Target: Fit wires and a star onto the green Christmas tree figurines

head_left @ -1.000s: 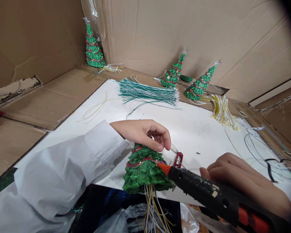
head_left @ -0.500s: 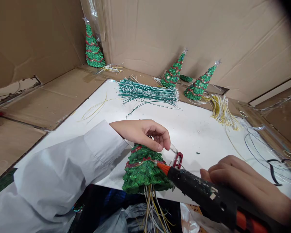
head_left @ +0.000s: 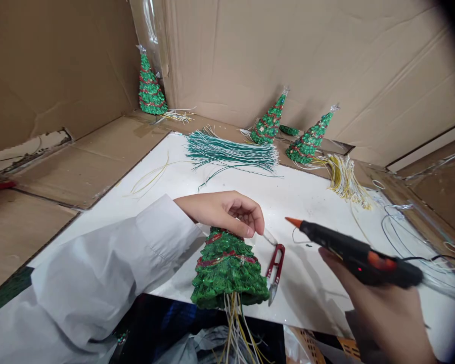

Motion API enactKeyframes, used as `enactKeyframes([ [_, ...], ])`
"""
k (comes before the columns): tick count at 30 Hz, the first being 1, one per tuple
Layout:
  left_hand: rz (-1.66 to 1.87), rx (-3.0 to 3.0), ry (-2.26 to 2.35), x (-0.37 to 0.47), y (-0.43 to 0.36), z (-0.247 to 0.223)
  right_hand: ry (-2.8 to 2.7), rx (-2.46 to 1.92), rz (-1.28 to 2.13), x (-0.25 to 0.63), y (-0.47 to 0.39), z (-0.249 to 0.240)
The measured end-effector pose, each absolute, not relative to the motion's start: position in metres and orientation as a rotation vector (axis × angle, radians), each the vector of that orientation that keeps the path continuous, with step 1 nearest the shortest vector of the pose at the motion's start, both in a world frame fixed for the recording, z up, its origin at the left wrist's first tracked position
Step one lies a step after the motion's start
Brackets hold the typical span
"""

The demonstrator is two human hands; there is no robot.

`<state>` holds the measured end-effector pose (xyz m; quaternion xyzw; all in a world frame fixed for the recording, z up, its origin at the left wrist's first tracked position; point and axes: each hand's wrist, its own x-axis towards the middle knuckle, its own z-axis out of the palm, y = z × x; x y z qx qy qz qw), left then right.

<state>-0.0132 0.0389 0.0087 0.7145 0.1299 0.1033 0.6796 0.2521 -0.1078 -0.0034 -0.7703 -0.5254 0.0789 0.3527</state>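
Observation:
A green glittery tree with red garlands [head_left: 227,268] lies at the near edge of the white board, its yellow and white wires [head_left: 235,323] hanging down over the edge. My left hand [head_left: 235,212] is closed around the tree's upper part, fingers curled, hiding the tip. On the right, my right hand [head_left: 382,308] grips a black hot glue gun [head_left: 349,247], whose orange nozzle points left, away from the tree. Red-handled thread snips [head_left: 276,268] lie just right of the tree.
Bundled green wires [head_left: 231,150] lie across the white board [head_left: 307,197]. Three decorated trees [head_left: 150,91] [head_left: 269,121] [head_left: 311,139] stand along the cardboard walls. Yellow and white wires [head_left: 345,179] lie at the right, with loose cords [head_left: 398,227] nearby.
My right hand has drawn the glue gun up and right, off the tree's red garland. The snips are now in fuller view. My left hand keeps its hold on the tree.

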Motion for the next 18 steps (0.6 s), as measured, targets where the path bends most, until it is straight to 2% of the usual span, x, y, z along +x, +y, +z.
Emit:
enactKeyframes([
  [4,0.246,1.602,0.303,-0.014,0.038,0.009,-1.316,-2.272,0.294,0.278,-0.089,-0.025],
  [13,0.391,1.637,0.344,-0.014,0.037,0.012,-1.386,-2.201,0.176,0.285,-0.079,-0.050],
  [18,0.392,1.783,0.373,-0.036,0.021,0.036,-1.329,-2.165,0.083,0.287,-0.103,-0.048],
])
